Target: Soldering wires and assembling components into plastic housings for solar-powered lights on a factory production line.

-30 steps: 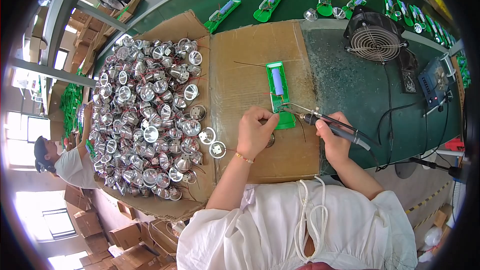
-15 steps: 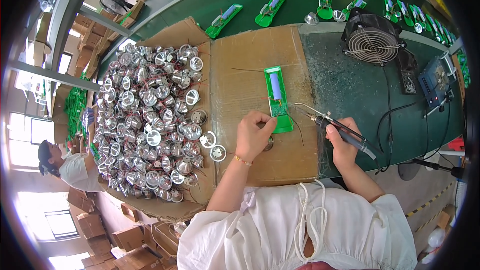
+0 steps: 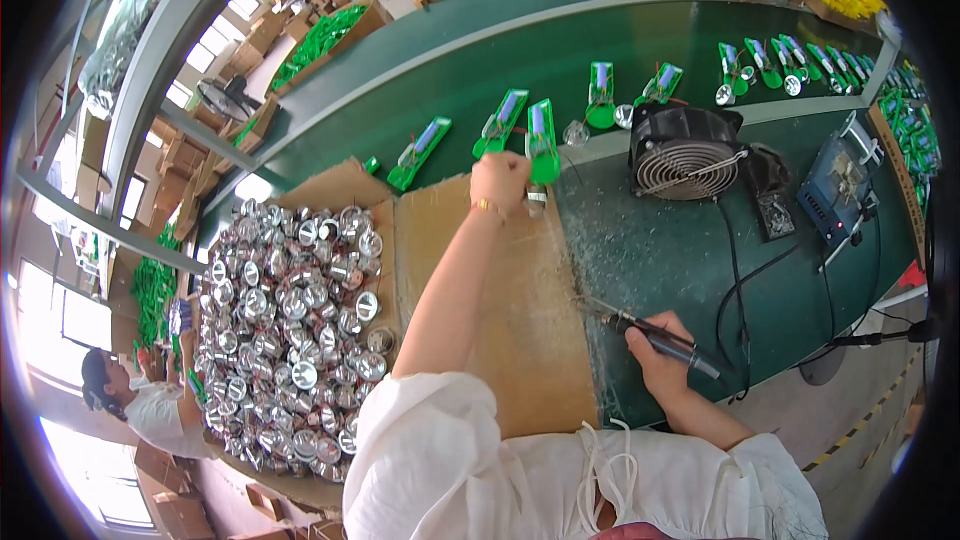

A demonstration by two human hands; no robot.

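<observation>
My left hand [image 3: 498, 183] reaches far forward over the cardboard's far edge. Its fingers are closed on a green plastic casing [image 3: 543, 162] that carries a purple-blue battery cell. Just below the casing a silver reflector [image 3: 536, 202] shows beside my fingers. On the right, my right hand [image 3: 660, 352] grips a soldering iron [image 3: 672, 345] with a black handle, its tip pointing left over the cardboard's right edge. Other green casings with cells lie close by on the belt, one [image 3: 501, 122] just beyond my left hand and one [image 3: 419, 153] to its left.
A heap of silver reflectors [image 3: 290, 330] fills the left side. On the right stand a black fan [image 3: 690, 155], a small black tray [image 3: 772, 210] and a blue soldering station [image 3: 838, 190] with cables. More casings [image 3: 790, 60] line the belt. A person [image 3: 150, 400] works at far left.
My left hand has carried the casing from the cardboard forward to the belt's near edge. My right hand, still with the soldering iron, has drawn slightly back and left. The view has tilted farther ahead.
</observation>
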